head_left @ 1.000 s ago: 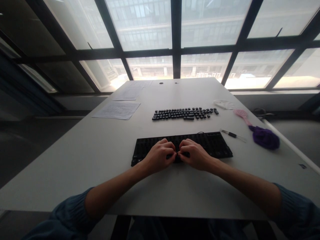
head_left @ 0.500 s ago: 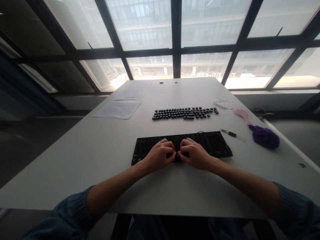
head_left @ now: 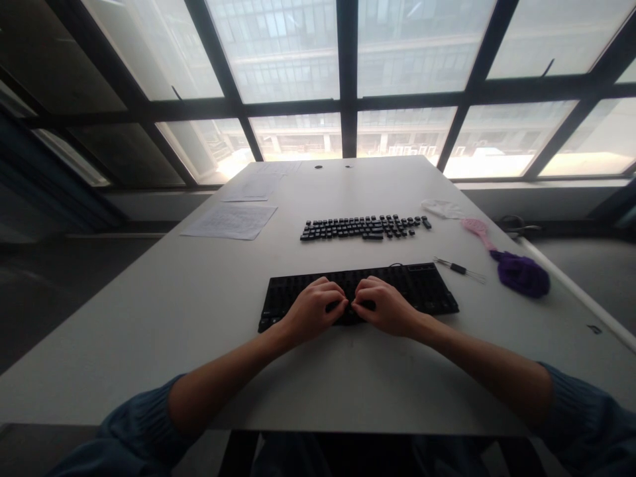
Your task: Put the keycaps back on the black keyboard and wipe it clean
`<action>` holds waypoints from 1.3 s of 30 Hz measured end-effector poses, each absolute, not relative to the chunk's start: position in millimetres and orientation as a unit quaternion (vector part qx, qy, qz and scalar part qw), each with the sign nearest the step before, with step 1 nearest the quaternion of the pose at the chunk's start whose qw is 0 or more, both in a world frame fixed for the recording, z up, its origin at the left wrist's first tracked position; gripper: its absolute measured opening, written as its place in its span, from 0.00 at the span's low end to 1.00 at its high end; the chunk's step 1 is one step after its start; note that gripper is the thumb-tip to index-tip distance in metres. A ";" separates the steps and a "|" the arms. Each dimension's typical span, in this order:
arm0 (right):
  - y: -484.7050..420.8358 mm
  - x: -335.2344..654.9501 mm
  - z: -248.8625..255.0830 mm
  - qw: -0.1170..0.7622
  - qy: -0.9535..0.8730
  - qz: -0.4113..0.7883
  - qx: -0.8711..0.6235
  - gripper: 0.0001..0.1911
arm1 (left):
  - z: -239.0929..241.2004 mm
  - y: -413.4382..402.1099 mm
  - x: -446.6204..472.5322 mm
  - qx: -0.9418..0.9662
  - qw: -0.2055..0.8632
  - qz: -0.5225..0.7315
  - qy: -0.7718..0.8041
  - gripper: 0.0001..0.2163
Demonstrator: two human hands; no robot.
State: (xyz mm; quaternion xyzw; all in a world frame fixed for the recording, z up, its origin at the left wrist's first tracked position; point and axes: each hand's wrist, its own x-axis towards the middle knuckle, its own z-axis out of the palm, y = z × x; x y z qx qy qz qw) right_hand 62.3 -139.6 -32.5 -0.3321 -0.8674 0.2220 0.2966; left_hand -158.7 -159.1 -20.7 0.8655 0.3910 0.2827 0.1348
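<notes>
Keyboard (head_left: 350,277) beneath left hand (head_left: 317,307) and right hand (head_left: 386,307).

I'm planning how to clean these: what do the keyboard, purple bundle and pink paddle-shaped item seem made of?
Keyboard: probably dull black plastic, given its rigid, straight edges. Purple bundle: likely matte fabric, from its soft, rumpled outline. Pink item: perhaps plastic, looking stiff; finish unclear.

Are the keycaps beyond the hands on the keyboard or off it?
Off: the keycaps lie in rough rows on the white table, beyond the keyboard, with a visible gap between.
</notes>
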 end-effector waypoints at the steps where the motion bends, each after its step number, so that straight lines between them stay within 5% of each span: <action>1: -137.3 63.5 -30.0 0.317 -0.856 0.234 -0.335 0.07 | -20.5 -157.9 -159.6 0.856 0.138 0.301 0.398 0.08; 11: -76.8 107.7 5.0 0.422 -0.759 0.156 -0.470 0.06 | 15.4 -124.9 -170.6 0.817 0.087 0.334 0.463 0.06; 23: 19.6 111.1 -14.7 0.199 -0.802 -0.009 -0.563 0.08 | 8.0 12.0 -100.1 0.821 0.014 0.219 0.527 0.07; 39: 34.2 93.0 -30.4 0.145 -0.844 0.001 -0.517 0.08 | -31.3 40.9 -76.3 0.841 0.012 0.168 0.514 0.11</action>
